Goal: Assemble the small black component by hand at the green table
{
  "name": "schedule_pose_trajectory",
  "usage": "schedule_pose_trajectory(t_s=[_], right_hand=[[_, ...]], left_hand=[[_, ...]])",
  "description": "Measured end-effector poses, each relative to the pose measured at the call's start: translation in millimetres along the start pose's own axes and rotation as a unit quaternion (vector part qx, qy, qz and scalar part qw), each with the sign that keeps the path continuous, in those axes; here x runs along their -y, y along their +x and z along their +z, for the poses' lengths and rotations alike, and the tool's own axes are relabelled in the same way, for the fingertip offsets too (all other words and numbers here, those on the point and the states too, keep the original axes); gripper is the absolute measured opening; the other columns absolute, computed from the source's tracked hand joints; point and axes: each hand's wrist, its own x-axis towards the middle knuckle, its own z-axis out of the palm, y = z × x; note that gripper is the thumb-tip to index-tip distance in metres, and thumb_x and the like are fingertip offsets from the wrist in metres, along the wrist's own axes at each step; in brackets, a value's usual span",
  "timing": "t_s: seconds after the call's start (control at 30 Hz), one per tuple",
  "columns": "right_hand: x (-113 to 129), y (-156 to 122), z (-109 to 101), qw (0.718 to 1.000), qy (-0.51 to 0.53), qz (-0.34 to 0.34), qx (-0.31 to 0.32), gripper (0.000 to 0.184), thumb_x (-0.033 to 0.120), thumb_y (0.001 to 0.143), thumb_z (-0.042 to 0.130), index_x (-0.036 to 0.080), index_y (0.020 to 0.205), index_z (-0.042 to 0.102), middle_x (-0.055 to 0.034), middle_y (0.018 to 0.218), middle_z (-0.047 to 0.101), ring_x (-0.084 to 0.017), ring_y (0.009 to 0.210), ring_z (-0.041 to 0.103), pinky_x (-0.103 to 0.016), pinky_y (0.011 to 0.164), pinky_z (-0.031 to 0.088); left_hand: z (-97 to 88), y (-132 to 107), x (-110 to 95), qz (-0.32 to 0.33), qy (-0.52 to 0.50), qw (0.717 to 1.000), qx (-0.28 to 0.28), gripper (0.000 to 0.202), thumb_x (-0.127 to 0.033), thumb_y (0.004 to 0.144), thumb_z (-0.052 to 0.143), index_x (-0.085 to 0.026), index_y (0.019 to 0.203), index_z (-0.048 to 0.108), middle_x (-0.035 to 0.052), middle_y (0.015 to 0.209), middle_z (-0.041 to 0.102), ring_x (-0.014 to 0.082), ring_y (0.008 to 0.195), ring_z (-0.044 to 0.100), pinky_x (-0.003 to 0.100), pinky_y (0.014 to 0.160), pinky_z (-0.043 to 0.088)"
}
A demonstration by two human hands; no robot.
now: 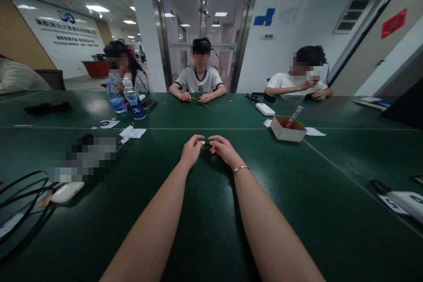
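Over the green table [211, 211], my left hand [192, 152] and my right hand [225, 150] face each other with fingers curled. Between their fingertips is a small dark stick-like thing [206, 143] with a pale, silvery end. My left fingers pinch the pale end, and my right fingers close on the dark end. Its exact kind is too small to make out. A silver bracelet [241, 168] circles my right wrist.
An open cardboard box [288, 133] holding a red-and-clear tube [293, 118] stands ahead right. Two water bottles [134, 99] stand ahead left, near paper scraps [132, 132]. Black cables [29, 189] and a white device [68, 192] lie left. Several people sit across the table.
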Motion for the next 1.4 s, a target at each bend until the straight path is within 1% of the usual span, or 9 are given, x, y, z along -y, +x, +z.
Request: schedule_pose_trajectory(t_s=[0.57,0.67,0.8,0.97,1.1,1.17,1.27,1.33,1.4], right_hand=[[0,0,0,1.000,-0.019,-0.012,0.012,0.027,0.024,0.066,0.075,0.017,0.089,0.062,0.0017,0.067,0.061,-0.009,0.053,0.058,-0.018,0.049,0.048],[-2,0,2,0.996,-0.089,-0.013,0.028,0.034,0.026,0.066,0.075,0.020,0.093,0.057,0.0049,0.067,0.061,-0.008,0.042,0.054,-0.017,0.038,0.042],[-8,-1,8,0.976,-0.216,-0.011,0.020,0.030,0.017,0.063,0.076,0.019,0.083,0.054,0.0055,0.067,0.061,-0.006,0.036,0.049,-0.016,0.031,0.036],[-10,-8,17,0.973,-0.224,-0.052,0.016,0.033,0.009,0.064,0.071,0.019,0.091,0.057,0.0048,0.066,0.061,-0.008,0.046,0.055,-0.016,0.038,0.042],[1,-31,13,0.982,-0.180,-0.018,0.061,0.033,0.018,0.067,0.073,0.018,0.093,0.054,0.0032,0.069,0.062,-0.009,0.047,0.056,-0.019,0.043,0.046],[11,-55,2,0.980,-0.185,0.005,0.075,0.035,0.028,0.067,0.076,0.018,0.092,0.053,0.0028,0.069,0.062,-0.009,0.045,0.055,-0.019,0.041,0.042],[31,-107,-24,0.975,-0.201,0.037,0.088,0.038,0.040,0.070,0.076,0.020,0.090,0.050,-0.0019,0.083,0.065,-0.008,0.046,0.053,-0.018,0.040,0.038],[47,-147,-45,0.971,-0.220,0.066,0.073,0.038,0.046,0.072,0.075,0.021,0.085,0.049,-0.0052,0.090,0.066,-0.008,0.048,0.052,-0.020,0.042,0.039],[63,-185,-71,0.963,-0.254,0.086,0.040,0.037,0.050,0.074,0.072,0.022,0.083,0.051,-0.0088,0.095,0.066,-0.010,0.052,0.054,-0.022,0.046,0.042]], left_hand=[[0.8,1,2,0.003,0.004,1.000,-0.007,0.026,-0.028,0.084,0.046,-0.020,0.102,0.062,-0.0004,0.071,0.056,0.0109,0.056,0.050,0.021,0.049,0.037],[1.2,2,4,0.007,-0.019,0.999,-0.032,0.023,-0.030,0.083,0.050,-0.019,0.100,0.060,-0.0013,0.071,0.055,0.0102,0.055,0.049,0.021,0.050,0.038],[0.6,3,7,0.007,-0.002,0.998,-0.060,0.017,-0.032,0.081,0.058,-0.018,0.091,0.058,-0.0009,0.076,0.058,0.0096,0.057,0.051,0.021,0.055,0.041],[7.9,-5,3,0.004,0.058,0.998,-0.016,0.019,-0.033,0.078,0.066,-0.019,0.088,0.058,0.0006,0.075,0.062,0.0135,0.068,0.057,0.024,0.064,0.043],[8.3,-29,-17,0.005,0.055,0.996,0.068,0.017,-0.035,0.084,0.058,-0.019,0.089,0.059,0.0033,0.083,0.065,0.0166,0.077,0.060,0.027,0.071,0.046],[-4.6,-53,-36,0.020,0.075,0.985,0.154,0.022,-0.038,0.088,0.051,-0.021,0.094,0.063,0.0056,0.093,0.066,0.0186,0.087,0.061,0.028,0.076,0.046],[-43.0,-102,-69,0.018,0.135,0.957,0.257,0.031,-0.043,0.087,0.051,-0.027,0.110,0.065,0.0067,0.111,0.063,0.0208,0.098,0.059,0.030,0.081,0.047],[-74.8,-139,-90,-0.015,0.166,0.946,0.277,0.033,-0.043,0.086,0.052,-0.034,0.117,0.062,0.0043,0.115,0.062,0.0205,0.094,0.060,0.032,0.080,0.049],[-104.3,-175,-109,-0.019,0.192,0.948,0.252,0.031,-0.042,0.086,0.051,-0.040,0.113,0.064,0.0024,0.112,0.064,0.0221,0.098,0.060,0.036,0.084,0.049]])
